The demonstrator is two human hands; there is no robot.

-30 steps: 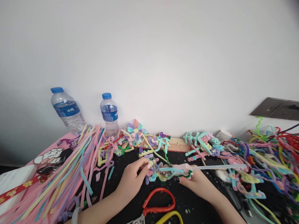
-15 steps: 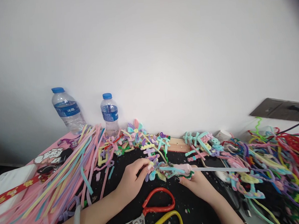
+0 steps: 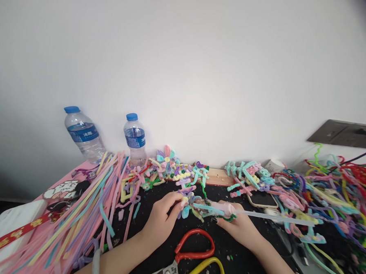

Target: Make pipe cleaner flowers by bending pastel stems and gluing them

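My left hand [image 3: 164, 215] pinches a pipe-cleaner flower [image 3: 185, 202] with purple and blue petals and a yellow part, thumb against forefinger. From the right, my right hand [image 3: 241, 228] is wrapped round what looks like a pale pink glue gun [image 3: 225, 208], partly covered by fuzzy blue and green strands. A long translucent glue stick [image 3: 276, 217] runs out of its back to the right. Its front end lies close to the flower; whether they touch is hidden. Below both hands lie scissors [image 3: 167, 273] with one red and one yellow handle.
Loose pastel pipe cleaners [image 3: 79, 216] spread over the left side. Two water bottles [image 3: 135, 137] stand against the wall. Finished pipe-cleaner pieces [image 3: 167, 158] line the back. A phone [image 3: 262, 199] and tangled colourful pipe cleaners [image 3: 354, 189] are at right, below a wall socket [image 3: 333, 131].
The glue gun has tilted, so its glue stick's far end is lower and further right. More of the phone shows. My left hand keeps its pinch on the flower.
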